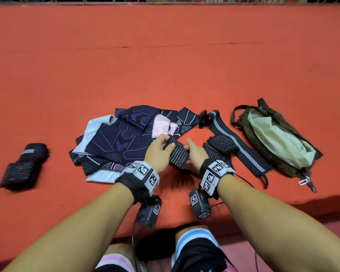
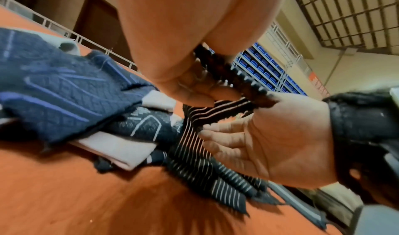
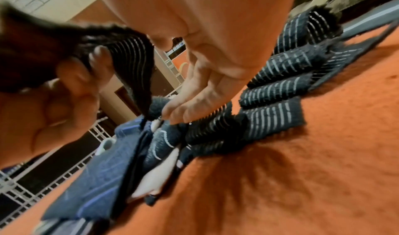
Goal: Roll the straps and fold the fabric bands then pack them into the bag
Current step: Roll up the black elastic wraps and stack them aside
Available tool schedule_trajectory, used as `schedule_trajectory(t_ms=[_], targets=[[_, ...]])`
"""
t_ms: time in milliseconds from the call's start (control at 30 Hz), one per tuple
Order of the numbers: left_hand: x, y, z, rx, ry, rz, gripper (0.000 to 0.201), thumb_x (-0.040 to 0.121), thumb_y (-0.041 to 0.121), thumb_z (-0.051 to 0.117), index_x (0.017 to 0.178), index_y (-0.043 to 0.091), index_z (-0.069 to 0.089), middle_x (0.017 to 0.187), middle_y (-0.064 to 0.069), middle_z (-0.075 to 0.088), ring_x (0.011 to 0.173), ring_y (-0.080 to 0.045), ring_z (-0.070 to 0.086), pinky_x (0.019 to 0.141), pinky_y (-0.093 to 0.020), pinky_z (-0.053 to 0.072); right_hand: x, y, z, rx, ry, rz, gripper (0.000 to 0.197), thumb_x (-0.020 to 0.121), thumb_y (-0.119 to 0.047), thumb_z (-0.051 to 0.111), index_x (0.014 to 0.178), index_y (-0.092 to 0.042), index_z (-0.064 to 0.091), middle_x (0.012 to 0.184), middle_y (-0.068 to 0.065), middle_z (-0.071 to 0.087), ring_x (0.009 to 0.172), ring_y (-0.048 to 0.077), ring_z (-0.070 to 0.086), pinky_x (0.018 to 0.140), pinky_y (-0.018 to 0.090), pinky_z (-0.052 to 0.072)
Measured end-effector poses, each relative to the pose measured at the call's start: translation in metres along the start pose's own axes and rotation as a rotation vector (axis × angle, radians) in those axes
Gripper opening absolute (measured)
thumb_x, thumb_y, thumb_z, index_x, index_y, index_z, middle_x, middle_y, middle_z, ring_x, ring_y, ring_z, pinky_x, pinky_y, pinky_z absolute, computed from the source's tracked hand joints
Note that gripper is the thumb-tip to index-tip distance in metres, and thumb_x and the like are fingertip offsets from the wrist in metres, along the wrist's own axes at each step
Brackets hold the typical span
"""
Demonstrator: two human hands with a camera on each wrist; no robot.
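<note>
A black strap with thin white stripes (image 1: 180, 156) hangs between my two hands just above the red mat. My left hand (image 1: 166, 144) pinches its free end with curled fingers (image 3: 95, 58). My right hand (image 1: 187, 148) is to the right, its straight fingers (image 2: 215, 136) lying against the strap. The rest of the strap lies in pleats (image 3: 276, 88) on the mat to the right. A heap of navy, purple and pink fabric bands (image 1: 126, 138) lies behind my left hand. The olive bag (image 1: 273, 138) lies open at the right, showing its pale lining.
A long black strap with a grey stripe (image 1: 238, 142) runs between the pleated strap and the bag. Rolled dark straps (image 1: 24, 165) sit on the mat far left. The red mat (image 1: 165, 65) stretches far back to a railing. My knees are below its front edge.
</note>
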State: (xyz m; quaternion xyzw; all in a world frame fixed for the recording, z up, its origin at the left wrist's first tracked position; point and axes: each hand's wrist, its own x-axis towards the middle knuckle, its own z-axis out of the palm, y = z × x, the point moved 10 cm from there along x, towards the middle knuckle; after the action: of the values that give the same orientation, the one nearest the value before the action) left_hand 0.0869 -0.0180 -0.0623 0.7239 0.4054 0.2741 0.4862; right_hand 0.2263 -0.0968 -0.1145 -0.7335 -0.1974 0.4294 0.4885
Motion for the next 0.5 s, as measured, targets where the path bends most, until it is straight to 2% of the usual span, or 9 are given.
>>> schedule_trajectory(t_ms=[33, 100, 167, 233, 300, 367, 400, 433, 500], targets=[[-0.001, 0.007, -0.006, -0.048, -0.004, -0.002, 0.020, 0.089, 0.032, 0.060, 0.104, 0.019, 0.063, 0.099, -0.005, 0.070, 0.090, -0.025, 0.067, 0.089, -0.045, 0.054, -0.003, 0.000, 0.006, 0.088, -0.040, 0.039, 0.043, 0.103, -0.051, 0.040, 0.101, -0.014, 0.062, 0.069, 0.005, 0.068, 0.055, 0.018, 0.065, 0.053, 0.024, 0.052], [-0.007, 0.014, -0.019, -0.136, -0.014, -0.007, 0.011, 0.095, 0.009, 0.059, 0.101, 0.015, 0.066, 0.093, -0.006, 0.070, 0.083, -0.020, 0.065, 0.084, -0.037, 0.054, -0.007, 0.002, 0.023, 0.174, -0.129, 0.095, 0.048, 0.099, -0.059, 0.041, 0.110, -0.016, 0.061, 0.069, 0.007, 0.072, 0.059, 0.020, 0.070, 0.062, 0.030, 0.057], [-0.013, 0.015, -0.028, -0.196, -0.041, -0.028, 0.022, 0.095, -0.003, 0.055, 0.099, 0.014, 0.069, 0.091, -0.006, 0.070, 0.080, -0.015, 0.065, 0.078, -0.027, 0.053, -0.013, 0.002, 0.039, 0.231, -0.182, 0.119, 0.050, 0.096, -0.060, 0.046, 0.120, -0.018, 0.060, 0.083, 0.010, 0.075, 0.067, 0.024, 0.072, 0.063, 0.031, 0.058], [-0.022, 0.015, -0.039, -0.257, -0.056, -0.055, 0.029, 0.090, -0.011, 0.052, 0.094, 0.010, 0.071, 0.086, -0.005, 0.070, 0.075, -0.012, 0.064, 0.072, -0.020, 0.052, -0.018, -0.003, 0.052, 0.320, -0.181, 0.107, 0.047, 0.093, -0.050, 0.059, 0.133, -0.025, 0.051, 0.100, 0.011, 0.074, 0.071, 0.024, 0.073, 0.059, 0.031, 0.057], [-0.031, 0.012, -0.057, -0.275, -0.034, -0.088, 0.033, 0.084, -0.014, 0.050, 0.079, 0.010, 0.072, 0.075, -0.003, 0.069, 0.070, -0.014, 0.062, 0.069, -0.024, 0.051, -0.020, -0.012, 0.059, 0.443, -0.124, 0.051, 0.054, 0.090, -0.032, 0.070, 0.132, -0.041, 0.038, 0.112, 0.011, 0.072, 0.078, 0.024, 0.073, 0.061, 0.031, 0.057], [-0.036, 0.007, -0.081, -0.240, 0.024, -0.080, 0.030, 0.076, -0.005, 0.051, 0.055, 0.014, 0.062, 0.063, -0.002, 0.059, 0.068, -0.019, 0.052, 0.069, -0.032, 0.043, -0.017, -0.018, 0.061, 0.547, -0.041, 0.031, 0.082, 0.078, -0.027, 0.081, 0.137, -0.050, 0.029, 0.124, 0.014, 0.066, 0.093, 0.028, 0.071, 0.073, 0.040, 0.060], [-0.039, 0.004, -0.093, -0.204, 0.043, -0.072, 0.028, 0.071, 0.003, 0.051, 0.048, 0.017, 0.055, 0.058, -0.001, 0.052, 0.066, -0.019, 0.045, 0.068, -0.035, 0.037, -0.014, -0.021, 0.058, 0.584, 0.016, 0.024, 0.091, 0.072, -0.026, 0.084, 0.143, -0.046, 0.031, 0.128, 0.015, 0.064, 0.099, 0.031, 0.070, 0.079, 0.046, 0.060], [-0.041, 0.001, -0.103, -0.154, 0.052, -0.068, 0.025, 0.068, 0.008, 0.051, 0.045, 0.018, 0.050, 0.055, 0.002, 0.046, 0.065, -0.018, 0.041, 0.066, -0.036, 0.034, -0.011, -0.026, 0.055, 0.629, 0.058, 0.011, 0.089, 0.073, -0.021, 0.082, 0.147, -0.037, 0.035, 0.124, 0.015, 0.066, 0.098, 0.031, 0.071, 0.079, 0.047, 0.061], [-0.047, -0.012, -0.121, -0.120, 0.078, -0.118, 0.020, 0.069, 0.011, 0.053, 0.049, 0.012, 0.049, 0.056, -0.001, 0.043, 0.064, -0.020, 0.037, 0.062, -0.037, 0.032, -0.014, -0.038, 0.052, 0.695, 0.087, -0.024, 0.061, 0.089, -0.001, 0.066, 0.144, -0.018, 0.048, 0.092, 0.012, 0.076, 0.072, 0.024, 0.074, 0.061, 0.035, 0.060]])
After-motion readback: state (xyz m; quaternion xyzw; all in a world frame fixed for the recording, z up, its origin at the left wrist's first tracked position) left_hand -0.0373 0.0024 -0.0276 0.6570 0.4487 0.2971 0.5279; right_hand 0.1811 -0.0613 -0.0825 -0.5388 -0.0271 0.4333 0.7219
